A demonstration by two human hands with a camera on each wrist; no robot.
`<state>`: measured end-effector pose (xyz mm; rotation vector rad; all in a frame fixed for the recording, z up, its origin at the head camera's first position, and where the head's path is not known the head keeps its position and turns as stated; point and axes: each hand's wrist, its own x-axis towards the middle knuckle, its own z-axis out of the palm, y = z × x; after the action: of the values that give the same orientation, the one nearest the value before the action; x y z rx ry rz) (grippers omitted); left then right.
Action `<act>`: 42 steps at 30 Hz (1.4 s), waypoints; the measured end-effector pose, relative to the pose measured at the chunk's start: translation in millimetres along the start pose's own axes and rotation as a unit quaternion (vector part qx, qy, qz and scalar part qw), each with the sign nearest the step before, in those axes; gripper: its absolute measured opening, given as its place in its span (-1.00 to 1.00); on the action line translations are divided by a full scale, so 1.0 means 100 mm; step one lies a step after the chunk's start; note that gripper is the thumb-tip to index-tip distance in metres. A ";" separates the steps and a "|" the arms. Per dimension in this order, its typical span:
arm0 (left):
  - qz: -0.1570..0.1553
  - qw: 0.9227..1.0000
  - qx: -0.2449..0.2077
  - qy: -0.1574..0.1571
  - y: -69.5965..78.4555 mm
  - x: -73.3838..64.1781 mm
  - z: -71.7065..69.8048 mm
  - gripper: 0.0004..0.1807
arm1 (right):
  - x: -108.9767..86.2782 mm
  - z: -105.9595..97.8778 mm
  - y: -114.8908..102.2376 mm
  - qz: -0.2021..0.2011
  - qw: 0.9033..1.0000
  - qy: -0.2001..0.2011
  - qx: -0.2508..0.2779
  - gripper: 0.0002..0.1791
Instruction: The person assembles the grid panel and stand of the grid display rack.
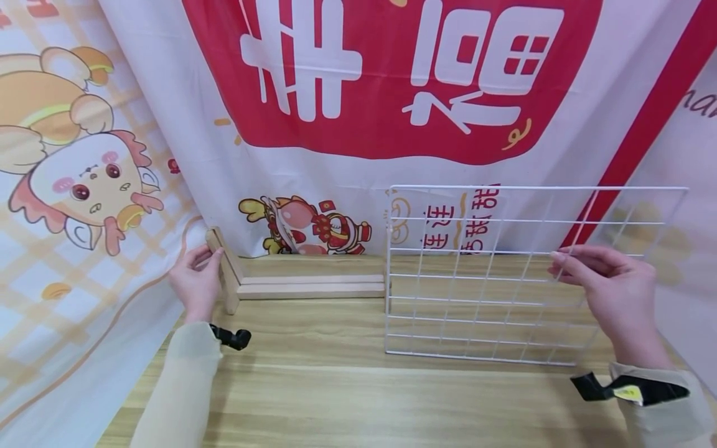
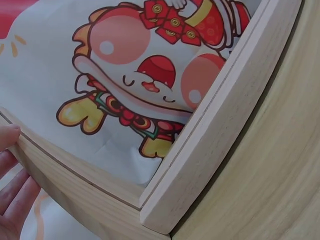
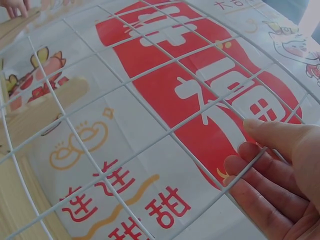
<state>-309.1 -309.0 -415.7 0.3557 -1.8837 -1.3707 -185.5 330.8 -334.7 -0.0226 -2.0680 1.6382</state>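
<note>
My left hand [image 1: 196, 283] pinches the upper part of a short wooden upright [image 1: 228, 280] between thumb and fingers. From that upright, a wooden rail [image 1: 310, 292] runs right along the tabletop. A groove shows along the rail [image 2: 215, 125] in the left wrist view, and another along the upright [image 2: 75, 182]. On the right, my right hand [image 1: 622, 292] holds a white wire grid panel [image 1: 538, 186] near its right side, with the thumb and fingers [image 3: 280, 135] around a wire. The grid stands tilted; its left edge overlaps the rail's right end, and whether they touch I cannot tell.
A wood-grain table [image 1: 358, 398] lies under everything. Behind it hangs a white cloth with a red printed patch [image 1: 381, 112], and a checked cartoon cloth [image 1: 84, 274] hangs at the left. Black straps [image 1: 229, 336] sit on both wrists.
</note>
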 end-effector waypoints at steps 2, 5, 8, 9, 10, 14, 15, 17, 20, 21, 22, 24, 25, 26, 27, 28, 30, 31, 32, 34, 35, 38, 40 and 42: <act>0.007 1.000 0.001 -0.005 0.01 -0.04 0.02 -0.62 | 0.00 0.00 -0.01 0.002 1.000 -0.002 0.006 -0.62; 0.005 1.000 0.003 -0.018 0.06 -0.11 0.06 -0.62 | 0.00 0.00 -0.02 0.005 1.000 -0.003 0.011 -0.62; 0.000 0.999 0.013 -0.037 0.10 -0.18 0.10 -0.61 | -0.01 0.00 -0.02 0.012 1.000 -0.002 0.007 -0.61; 0.001 0.999 0.016 -0.042 0.11 -0.21 0.11 -0.61 | -0.01 0.00 -0.02 0.014 1.000 -0.001 0.005 -0.61; 0.003 0.999 0.018 -0.047 0.12 -0.23 0.12 -0.61 | -0.02 0.00 -0.02 0.016 1.000 -0.001 0.002 -0.60; 0.008 0.998 0.021 -0.061 0.15 -0.33 0.15 -0.61 | -0.03 0.00 -0.02 0.022 1.000 -0.003 -0.001 -0.59; 0.010 0.998 0.019 -0.064 0.15 -0.36 0.16 -0.62 | -0.03 0.00 -0.02 0.022 1.000 -0.003 0.002 -0.60; 0.018 0.997 0.020 -0.068 0.18 -0.40 0.17 -0.63 | -0.03 0.01 -0.03 0.019 1.000 -0.004 0.009 -0.60; 0.030 0.997 0.024 -0.071 0.22 -0.47 0.19 -0.65 | -0.03 0.01 -0.02 0.013 1.000 -0.003 0.017 -0.61; 0.033 0.997 0.025 -0.072 0.24 -0.50 0.20 -0.65 | -0.03 0.01 -0.02 0.011 1.000 -0.002 0.016 -0.61; 0.035 0.996 0.026 -0.073 0.26 -0.52 0.21 -0.66 | -0.03 0.02 -0.02 0.010 1.000 -0.001 0.015 -0.61; 0.035 0.996 0.023 -0.076 0.29 -0.56 0.23 -0.67 | -0.03 0.02 -0.02 0.008 1.000 0.001 0.012 -0.61; 0.034 0.996 0.019 -0.078 0.31 -0.59 0.24 -0.68 | -0.03 0.02 -0.02 0.006 1.000 0.002 0.012 -0.62; 0.033 0.996 0.015 -0.080 0.32 -0.61 0.25 -0.69 | -0.03 0.02 -0.02 0.005 1.000 0.004 0.010 -0.62; 0.033 0.996 0.013 -0.083 0.34 -0.63 0.25 -0.69 | -0.03 0.02 -0.02 0.004 1.000 0.004 0.010 -0.62; 0.032 0.996 0.009 -0.085 0.36 -0.66 0.26 -0.70 | -0.03 0.02 -0.02 0.003 1.000 0.005 0.015 -0.62; 0.033 0.996 0.002 -0.088 0.38 -0.70 0.27 -0.71 | -0.03 0.02 -0.02 0.003 1.000 0.004 0.015 -0.62; 0.033 0.995 -0.001 -0.089 0.40 -0.72 0.28 -0.71 | -0.03 0.02 -0.02 0.003 1.000 0.003 0.014 -0.62; 0.037 0.995 -0.003 -0.089 0.40 -0.74 0.28 -0.72 | -0.03 0.02 -0.02 0.004 1.000 0.001 0.011 -0.62; 0.046 0.995 -0.011 -0.088 0.41 -0.77 0.30 -0.74 | -0.04 0.02 -0.02 0.003 1.000 -0.001 0.008 -0.62; 0.050 0.995 -0.015 -0.087 0.42 -0.79 0.31 -0.74 | -0.04 0.03 -0.02 0.003 1.000 -0.003 0.003 -0.62; 0.064 0.994 -0.022 -0.088 0.43 -0.84 0.33 -0.76 | -0.04 0.03 -0.03 0.000 1.000 -0.004 0.006 -0.61; 0.065 0.993 -0.031 -0.093 0.45 -0.89 0.35 -0.76 | -0.03 0.03 -0.03 -0.003 1.000 -0.004 0.017 -0.60; 0.064 0.992 -0.036 -0.099 0.46 -0.93 0.37 -0.75 | -0.03 0.03 -0.03 -0.006 1.000 -0.003 0.018 -0.61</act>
<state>-263.8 -208.8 -417.4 0.0627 -1.9733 -1.4249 -183.2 325.9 -333.7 0.0069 -2.0394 1.6705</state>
